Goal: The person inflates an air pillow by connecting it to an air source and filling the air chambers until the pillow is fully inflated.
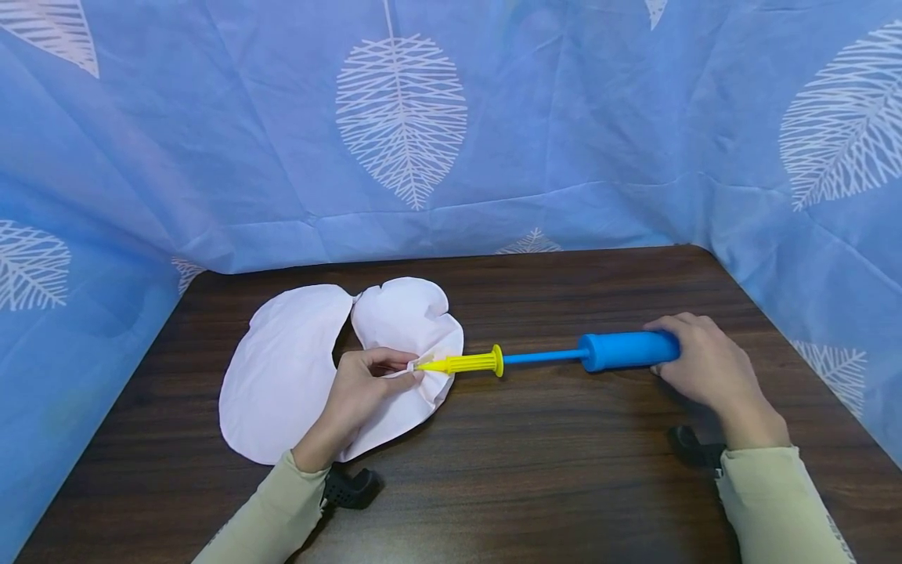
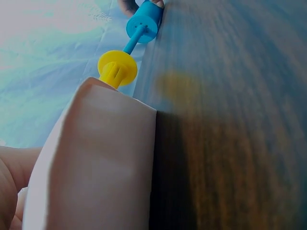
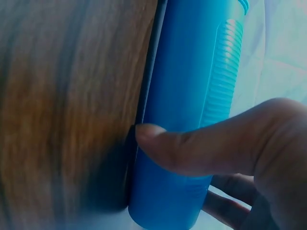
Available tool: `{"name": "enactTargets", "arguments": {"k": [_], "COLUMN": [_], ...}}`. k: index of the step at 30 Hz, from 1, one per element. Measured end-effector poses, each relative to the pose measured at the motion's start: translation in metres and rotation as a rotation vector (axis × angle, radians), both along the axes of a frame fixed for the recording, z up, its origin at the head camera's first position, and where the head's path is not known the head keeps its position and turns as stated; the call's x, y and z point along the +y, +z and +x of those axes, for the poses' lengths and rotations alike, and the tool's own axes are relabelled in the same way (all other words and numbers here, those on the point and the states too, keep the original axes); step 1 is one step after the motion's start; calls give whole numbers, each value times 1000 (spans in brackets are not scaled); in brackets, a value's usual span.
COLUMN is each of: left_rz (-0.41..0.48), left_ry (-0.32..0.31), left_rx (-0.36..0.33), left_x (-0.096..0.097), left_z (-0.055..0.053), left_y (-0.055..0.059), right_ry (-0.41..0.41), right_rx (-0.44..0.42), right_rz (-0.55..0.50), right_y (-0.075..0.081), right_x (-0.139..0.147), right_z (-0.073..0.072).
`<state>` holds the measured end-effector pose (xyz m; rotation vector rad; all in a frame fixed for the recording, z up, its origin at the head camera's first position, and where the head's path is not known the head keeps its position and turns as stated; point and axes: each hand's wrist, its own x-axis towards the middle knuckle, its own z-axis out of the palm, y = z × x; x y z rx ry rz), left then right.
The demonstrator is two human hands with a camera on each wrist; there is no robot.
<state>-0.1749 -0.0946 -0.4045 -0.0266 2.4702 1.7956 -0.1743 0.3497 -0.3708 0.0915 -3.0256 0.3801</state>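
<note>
Left of pump (image 1: pixel 627 351), on worktop (image 1: pixel 550 478): float (image 1: pixel 282 368) (pale, limp). Left hand (image 1: pixel 362 388) pinches it near valve (image 1: pixel 412 366), at pump's nozzle (image 1: pixel 468 363); right hand (image 1: pixel 712 368) grips pump's right end.

1 wood-grain table (image 1: pixel 550 462) — on or just over it, 1 hand pump (image 1: pixel 623 351) and 1 pale inflatable neck pillow (image 1: pixel 282 376). Over the table's nearer part: 1 left hand (image 1: pixel 362 392), 1 right hand (image 1: pixel 712 368), 2 sleeves (image 1: pixel 778 501), 2 black wrist brackets (image 1: pixel 348 487). Around the table — 8 leaf prints (image 1: pixel 402 117), some cut off.
</note>
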Motion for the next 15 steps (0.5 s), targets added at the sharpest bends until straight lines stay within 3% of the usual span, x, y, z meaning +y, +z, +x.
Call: {"name": "enactTargets", "arguments": {"k": [15], "left_rz": [-36], "left_ry": [11], "left_rx": [14], "left_x": [1], "left_z": [0], "left_y": [1], "right_ry": [162], "right_rx": [31], "right_rz": [-42], "right_y": [-3], "right_x": [-50], "right_z": [-1]}}
